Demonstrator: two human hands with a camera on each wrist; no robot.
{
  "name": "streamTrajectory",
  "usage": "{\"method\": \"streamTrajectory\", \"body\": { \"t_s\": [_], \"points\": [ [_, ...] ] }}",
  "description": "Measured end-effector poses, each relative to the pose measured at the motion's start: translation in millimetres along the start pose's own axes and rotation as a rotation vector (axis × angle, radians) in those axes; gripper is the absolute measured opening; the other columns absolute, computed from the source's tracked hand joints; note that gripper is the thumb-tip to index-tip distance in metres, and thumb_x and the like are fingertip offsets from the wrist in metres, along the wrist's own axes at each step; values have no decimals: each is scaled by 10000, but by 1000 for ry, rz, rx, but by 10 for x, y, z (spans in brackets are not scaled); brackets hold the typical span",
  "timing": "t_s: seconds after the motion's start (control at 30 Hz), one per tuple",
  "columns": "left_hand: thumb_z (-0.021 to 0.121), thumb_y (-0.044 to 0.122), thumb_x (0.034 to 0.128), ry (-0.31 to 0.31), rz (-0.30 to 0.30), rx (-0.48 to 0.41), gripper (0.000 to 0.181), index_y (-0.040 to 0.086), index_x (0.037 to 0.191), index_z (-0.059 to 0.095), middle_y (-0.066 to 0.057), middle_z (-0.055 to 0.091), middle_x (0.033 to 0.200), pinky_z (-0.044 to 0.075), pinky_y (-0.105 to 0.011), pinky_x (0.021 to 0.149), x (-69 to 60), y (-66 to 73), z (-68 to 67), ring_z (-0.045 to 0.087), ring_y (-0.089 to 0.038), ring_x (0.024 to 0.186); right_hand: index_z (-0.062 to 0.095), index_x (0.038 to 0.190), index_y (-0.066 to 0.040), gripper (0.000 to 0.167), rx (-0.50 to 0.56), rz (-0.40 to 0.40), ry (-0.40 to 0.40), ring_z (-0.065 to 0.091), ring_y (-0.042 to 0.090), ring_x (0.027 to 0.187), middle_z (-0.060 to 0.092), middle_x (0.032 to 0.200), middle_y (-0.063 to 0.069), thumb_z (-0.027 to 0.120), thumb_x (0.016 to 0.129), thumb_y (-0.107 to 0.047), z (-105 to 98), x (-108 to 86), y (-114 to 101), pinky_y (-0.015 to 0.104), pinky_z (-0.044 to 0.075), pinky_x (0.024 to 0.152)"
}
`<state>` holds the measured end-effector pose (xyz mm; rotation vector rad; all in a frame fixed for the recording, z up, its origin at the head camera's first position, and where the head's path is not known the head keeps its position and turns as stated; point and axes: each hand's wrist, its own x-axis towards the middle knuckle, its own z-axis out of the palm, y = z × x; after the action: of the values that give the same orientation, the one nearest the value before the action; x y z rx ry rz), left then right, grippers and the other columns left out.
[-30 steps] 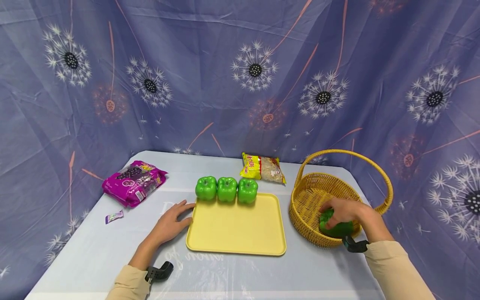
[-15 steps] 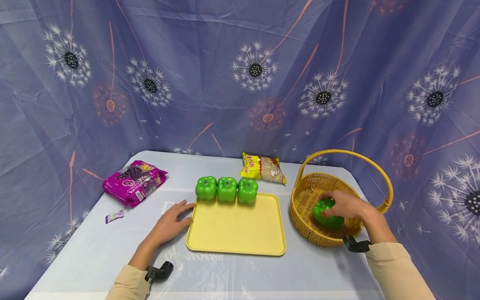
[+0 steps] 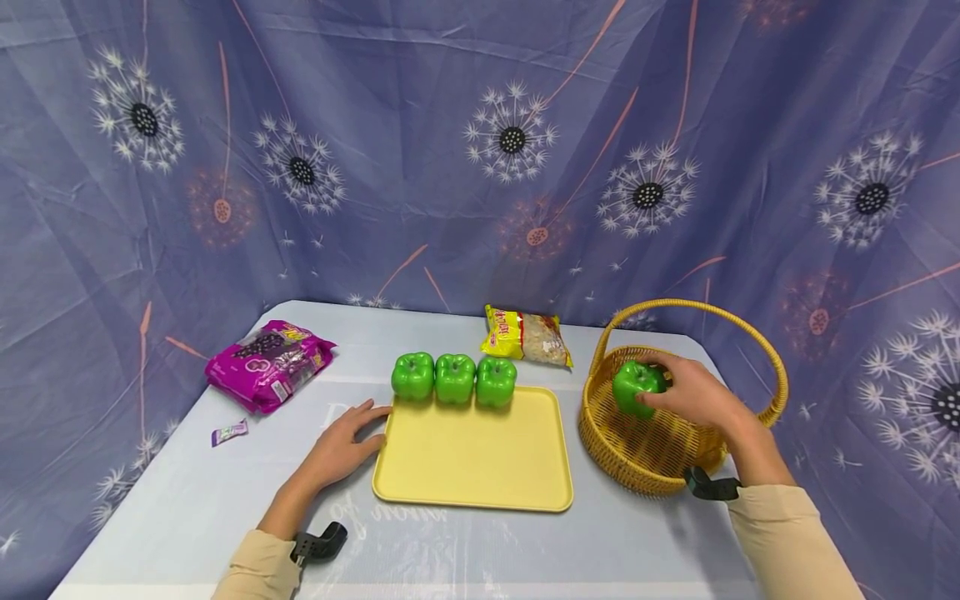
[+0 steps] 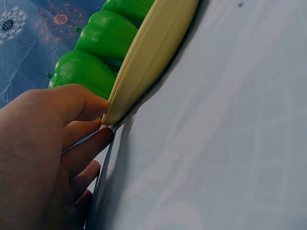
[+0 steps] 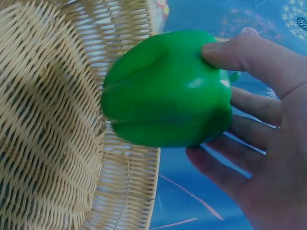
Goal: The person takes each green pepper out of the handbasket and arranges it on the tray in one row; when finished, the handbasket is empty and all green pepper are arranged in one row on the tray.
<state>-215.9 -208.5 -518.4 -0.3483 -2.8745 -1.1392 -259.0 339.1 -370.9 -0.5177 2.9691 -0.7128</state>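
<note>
A green bell pepper [image 3: 634, 388] is gripped by my right hand [image 3: 693, 392], which holds it above the floor of the wicker basket [image 3: 600, 446]. In the right wrist view the thumb lies over the bell pepper [image 5: 168, 91] near its stem, and the fingers reach beneath. My left hand [image 3: 345, 446] rests at the left edge of the yellow tray [image 3: 476, 458], its fingertips touching the rim. The left wrist view shows the thumb and fingertips against the tray's side [image 4: 144, 62]. Three more green bell peppers [image 3: 453, 380] stand side by side along the tray's back edge.
A purple bag [image 3: 270, 367] lies at the back left, with a small purple packet [image 3: 228, 432] before it. Behind the tray lies a yellow and clear food bag [image 3: 527, 336]. The tall basket handle [image 3: 697, 305] arches over the basket. A patterned curtain [image 3: 405, 167] hangs behind the table.
My right hand has raised the bell pepper from the basket's near side and moved it away from me and slightly left. My left hand has stayed at the tray.
</note>
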Motion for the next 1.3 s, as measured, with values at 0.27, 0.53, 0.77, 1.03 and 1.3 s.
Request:
{"method": "streamTrajectory", "body": {
  "t_s": [0.27,0.53,0.77,1.03,1.3],
  "points": [
    [629,292,922,4,6,-4,483,193,1386,539,-182,368,1488,226,-667,1041,-3,-2,-8,302,-456,1344,475,1399,-123,676,102,-67,37,580,285,1027,563,1226,86,764,828,-340,-11,19,-80,406,528,785],
    [626,303,923,3,8,-1,481,203,1385,539,-175,369,1489,226,-669,1040,-3,-5,-3,300,-453,1345,468,1411,-172,684,157,-88,49,556,284,1101,528,1301,58,769,822,-345,-22,5,-204,455,521,835],
    [626,295,923,7,20,4,478,191,1382,542,-186,374,1483,232,-674,1034,-7,3,-10,305,-463,1339,458,1418,-129,701,215,-129,47,535,308,1139,517,1319,85,773,822,-321,14,57,-311,505,487,905],
    [630,298,919,8,6,-13,472,199,1374,553,-178,371,1487,231,-674,1035,-7,17,-9,297,-454,1347,466,1411,-134,697,252,-179,21,552,314,1148,514,1343,76,792,809,-263,81,160,-446,482,494,909],
    [632,275,918,9,5,-2,474,196,1378,549,-173,371,1489,229,-669,1040,-6,9,3,300,-446,1349,481,1396,-95,693,194,-198,-11,565,315,1113,560,1275,112,802,790,-195,189,291,-603,466,511,876]
  ]
}}
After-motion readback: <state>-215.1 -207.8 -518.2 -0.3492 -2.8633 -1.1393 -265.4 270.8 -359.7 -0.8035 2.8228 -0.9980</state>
